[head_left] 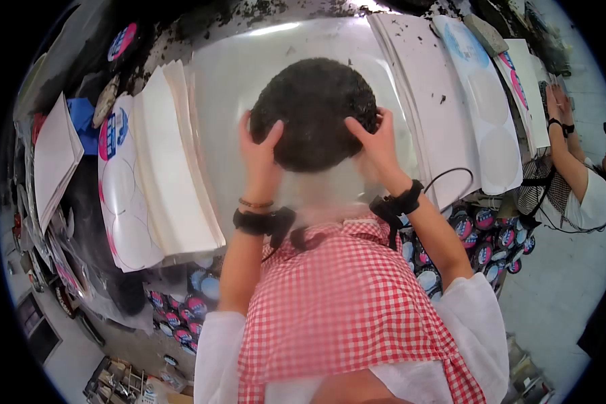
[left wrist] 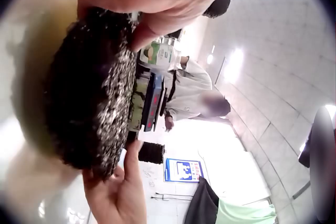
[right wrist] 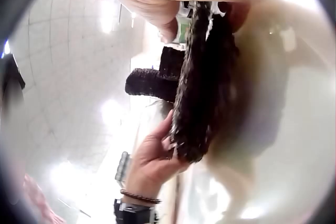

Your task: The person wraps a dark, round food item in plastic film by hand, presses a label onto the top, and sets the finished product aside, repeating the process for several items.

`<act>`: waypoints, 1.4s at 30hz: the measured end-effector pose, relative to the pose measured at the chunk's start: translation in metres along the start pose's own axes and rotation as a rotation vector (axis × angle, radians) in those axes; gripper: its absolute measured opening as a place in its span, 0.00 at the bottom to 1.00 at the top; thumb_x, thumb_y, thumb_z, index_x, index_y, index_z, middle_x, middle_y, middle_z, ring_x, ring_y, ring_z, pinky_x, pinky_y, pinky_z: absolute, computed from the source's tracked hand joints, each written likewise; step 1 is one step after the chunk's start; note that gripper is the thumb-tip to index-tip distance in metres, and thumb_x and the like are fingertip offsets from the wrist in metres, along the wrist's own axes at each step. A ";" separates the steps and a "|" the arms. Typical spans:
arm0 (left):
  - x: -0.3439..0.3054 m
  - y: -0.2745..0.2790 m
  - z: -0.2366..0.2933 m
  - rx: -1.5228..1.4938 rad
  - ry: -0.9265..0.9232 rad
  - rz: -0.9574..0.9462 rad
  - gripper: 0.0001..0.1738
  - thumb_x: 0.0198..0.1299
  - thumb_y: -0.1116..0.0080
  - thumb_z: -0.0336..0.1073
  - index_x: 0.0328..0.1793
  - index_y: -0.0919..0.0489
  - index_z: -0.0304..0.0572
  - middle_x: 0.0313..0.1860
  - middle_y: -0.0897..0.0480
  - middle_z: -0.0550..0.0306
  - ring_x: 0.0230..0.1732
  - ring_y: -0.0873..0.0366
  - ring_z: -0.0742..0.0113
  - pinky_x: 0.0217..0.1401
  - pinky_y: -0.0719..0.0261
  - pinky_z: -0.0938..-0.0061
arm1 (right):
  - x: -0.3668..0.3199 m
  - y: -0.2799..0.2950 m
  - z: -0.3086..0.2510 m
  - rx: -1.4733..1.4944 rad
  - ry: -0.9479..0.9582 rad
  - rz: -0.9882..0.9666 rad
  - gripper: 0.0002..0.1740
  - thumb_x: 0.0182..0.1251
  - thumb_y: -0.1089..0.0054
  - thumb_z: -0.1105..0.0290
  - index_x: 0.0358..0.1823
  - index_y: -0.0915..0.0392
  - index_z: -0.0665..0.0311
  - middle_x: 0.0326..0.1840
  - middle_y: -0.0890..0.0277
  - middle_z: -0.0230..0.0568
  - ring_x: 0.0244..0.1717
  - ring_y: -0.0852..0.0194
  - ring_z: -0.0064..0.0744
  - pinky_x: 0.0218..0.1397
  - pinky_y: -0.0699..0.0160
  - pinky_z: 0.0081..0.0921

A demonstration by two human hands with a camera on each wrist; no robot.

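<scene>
A round, black, rough-surfaced cake of dried seaweed (head_left: 314, 114) is held over a pale shiny worktop (head_left: 225, 87). My left hand (head_left: 258, 156) grips its left edge, thumb on the near face and fingers behind the rim. On the opposite edge my right hand (head_left: 378, 149) grips it the same way. From the left wrist the seaweed cake (left wrist: 97, 95) shows edge-on, its shredded texture catching light, with the right hand (left wrist: 118, 195) at its far end. In the right wrist view the left hand (right wrist: 152, 163) pinches the lower end of the cake (right wrist: 197, 92).
Stacked white sheets (head_left: 172, 155) and round-label sheets (head_left: 124, 188) lie left; more paper (head_left: 424, 114) and labels (head_left: 481, 101) lie right. Packed round labelled discs (head_left: 182, 313) are piled below the table. Another person (head_left: 576, 175) works at far right. A digital scale (left wrist: 152, 102) stands beyond.
</scene>
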State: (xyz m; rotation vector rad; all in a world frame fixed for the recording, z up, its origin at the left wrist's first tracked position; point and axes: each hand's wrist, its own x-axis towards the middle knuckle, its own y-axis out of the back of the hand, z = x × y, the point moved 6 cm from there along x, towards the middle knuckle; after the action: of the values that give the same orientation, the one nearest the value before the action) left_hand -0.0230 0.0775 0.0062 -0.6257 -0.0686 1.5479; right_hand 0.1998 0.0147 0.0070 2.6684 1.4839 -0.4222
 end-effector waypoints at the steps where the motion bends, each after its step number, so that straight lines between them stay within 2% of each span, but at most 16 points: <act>1: -0.002 0.008 -0.002 0.039 0.004 -0.029 0.43 0.58 0.34 0.25 0.77 0.46 0.37 0.65 0.29 0.46 0.61 0.27 0.61 0.63 0.24 0.67 | -0.007 0.004 0.005 0.031 -0.013 0.003 0.42 0.60 0.29 0.71 0.68 0.50 0.69 0.54 0.30 0.47 0.55 0.28 0.37 0.55 0.22 0.31; 5: -0.002 0.023 -0.013 0.116 0.008 -0.095 0.41 0.59 0.35 0.26 0.76 0.44 0.34 0.65 0.29 0.46 0.64 0.29 0.60 0.66 0.27 0.67 | 0.014 -0.003 0.005 -0.281 0.181 -0.084 0.37 0.69 0.38 0.59 0.70 0.42 0.73 0.63 0.30 0.50 0.63 0.31 0.37 0.65 0.32 0.32; 6: -0.001 0.023 -0.011 0.114 -0.003 -0.099 0.40 0.59 0.35 0.26 0.75 0.43 0.33 0.66 0.29 0.46 0.65 0.30 0.60 0.67 0.28 0.67 | 0.012 -0.006 0.009 -0.201 0.121 -0.128 0.36 0.70 0.41 0.54 0.69 0.38 0.73 0.68 0.33 0.53 0.68 0.36 0.41 0.70 0.38 0.34; 10: -0.003 0.022 -0.012 0.153 -0.048 -0.071 0.38 0.60 0.36 0.27 0.75 0.42 0.33 0.66 0.29 0.47 0.65 0.30 0.62 0.67 0.29 0.68 | 0.008 -0.010 0.030 -0.400 0.287 -0.051 0.37 0.65 0.37 0.58 0.70 0.37 0.70 0.67 0.33 0.59 0.68 0.37 0.52 0.71 0.39 0.38; 15: 0.002 0.001 0.007 0.261 -0.219 -0.085 0.36 0.62 0.37 0.33 0.73 0.40 0.32 0.65 0.28 0.45 0.64 0.29 0.59 0.66 0.29 0.67 | 0.019 -0.015 0.009 -0.425 0.396 -0.050 0.38 0.63 0.34 0.60 0.69 0.37 0.70 0.67 0.34 0.59 0.68 0.36 0.52 0.71 0.39 0.39; 16: 0.015 0.003 0.005 0.378 -0.260 -0.055 0.35 0.63 0.38 0.34 0.73 0.39 0.32 0.65 0.27 0.43 0.64 0.28 0.56 0.65 0.29 0.66 | 0.022 -0.018 0.000 -0.438 0.428 -0.053 0.38 0.62 0.34 0.60 0.70 0.37 0.70 0.67 0.35 0.59 0.68 0.37 0.51 0.71 0.40 0.41; 19: 0.041 0.013 -0.003 0.783 -0.411 0.068 0.31 0.63 0.39 0.35 0.71 0.34 0.33 0.62 0.26 0.38 0.61 0.26 0.50 0.63 0.28 0.63 | 0.009 -0.053 -0.030 -1.093 0.822 -0.003 0.38 0.61 0.34 0.60 0.70 0.37 0.66 0.70 0.38 0.56 0.71 0.41 0.52 0.73 0.44 0.47; 21: 0.040 0.009 0.001 1.123 -0.565 0.182 0.29 0.63 0.38 0.35 0.69 0.31 0.37 0.61 0.25 0.38 0.59 0.25 0.50 0.62 0.27 0.62 | -0.005 -0.078 -0.003 -1.110 0.903 -0.453 0.32 0.67 0.44 0.50 0.71 0.34 0.45 0.75 0.41 0.45 0.76 0.50 0.50 0.76 0.51 0.51; 24: 0.003 0.003 0.054 1.638 -0.855 0.298 0.23 0.59 0.36 0.37 0.60 0.25 0.38 0.64 0.27 0.37 0.65 0.29 0.45 0.67 0.32 0.57 | -0.016 -0.081 -0.006 -1.268 1.005 -0.453 0.28 0.68 0.47 0.46 0.69 0.31 0.36 0.76 0.42 0.42 0.77 0.50 0.48 0.76 0.52 0.53; 27: -0.020 0.073 0.038 1.251 -0.484 -0.661 0.16 0.55 0.34 0.40 0.46 0.22 0.43 0.70 0.32 0.43 0.74 0.40 0.46 0.73 0.42 0.51 | -0.015 -0.082 -0.003 -1.288 1.015 -0.448 0.28 0.68 0.48 0.45 0.69 0.31 0.35 0.76 0.42 0.42 0.76 0.50 0.47 0.76 0.52 0.53; 30: -0.078 0.078 0.027 1.503 -0.426 -0.972 0.12 0.53 0.33 0.39 0.39 0.23 0.45 0.73 0.35 0.48 0.80 0.51 0.49 0.78 0.55 0.48 | -0.015 -0.083 0.001 -1.294 1.029 -0.437 0.27 0.69 0.49 0.45 0.70 0.32 0.34 0.76 0.43 0.42 0.77 0.50 0.47 0.76 0.53 0.53; 33: -0.079 0.089 0.017 1.491 -0.441 -0.884 0.09 0.54 0.33 0.39 0.37 0.21 0.48 0.72 0.32 0.49 0.81 0.52 0.52 0.79 0.61 0.48 | -0.014 -0.082 0.005 -1.267 1.065 -0.422 0.26 0.69 0.49 0.45 0.66 0.29 0.40 0.76 0.43 0.43 0.76 0.50 0.47 0.76 0.54 0.52; 36: -0.072 0.097 0.015 1.292 -0.359 -0.839 0.06 0.55 0.35 0.38 0.34 0.21 0.48 0.73 0.32 0.52 0.82 0.54 0.52 0.79 0.65 0.48 | -0.016 -0.080 0.001 -1.207 1.100 -0.434 0.23 0.68 0.45 0.48 0.60 0.26 0.46 0.77 0.45 0.43 0.76 0.50 0.49 0.75 0.50 0.50; 39: -0.075 0.093 0.023 1.283 -0.440 -0.849 0.05 0.57 0.37 0.37 0.34 0.20 0.45 0.66 0.26 0.54 0.75 0.41 0.52 0.75 0.49 0.52 | -0.021 -0.081 -0.003 -1.192 1.132 -0.443 0.21 0.66 0.42 0.50 0.57 0.25 0.48 0.72 0.41 0.41 0.71 0.43 0.49 0.71 0.41 0.46; 41: -0.070 0.083 0.031 1.384 -0.350 -0.778 0.06 0.58 0.38 0.36 0.36 0.19 0.43 0.57 0.23 0.52 0.65 0.32 0.54 0.66 0.37 0.57 | -0.020 -0.083 0.002 -1.185 1.104 -0.444 0.21 0.65 0.41 0.51 0.57 0.25 0.48 0.68 0.38 0.40 0.67 0.39 0.48 0.68 0.36 0.44; 42: -0.067 0.080 0.031 1.433 -0.304 -0.751 0.06 0.59 0.39 0.36 0.38 0.19 0.42 0.52 0.22 0.52 0.60 0.28 0.55 0.62 0.32 0.60 | -0.024 -0.085 -0.002 -1.174 1.203 -0.406 0.21 0.64 0.38 0.54 0.57 0.25 0.50 0.59 0.32 0.39 0.61 0.34 0.44 0.62 0.30 0.40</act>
State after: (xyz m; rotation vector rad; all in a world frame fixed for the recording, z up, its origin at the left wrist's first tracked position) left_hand -0.1125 0.0168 0.0222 0.7193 0.4917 0.6294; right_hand 0.1170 0.0403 0.0226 1.4990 1.5577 1.7239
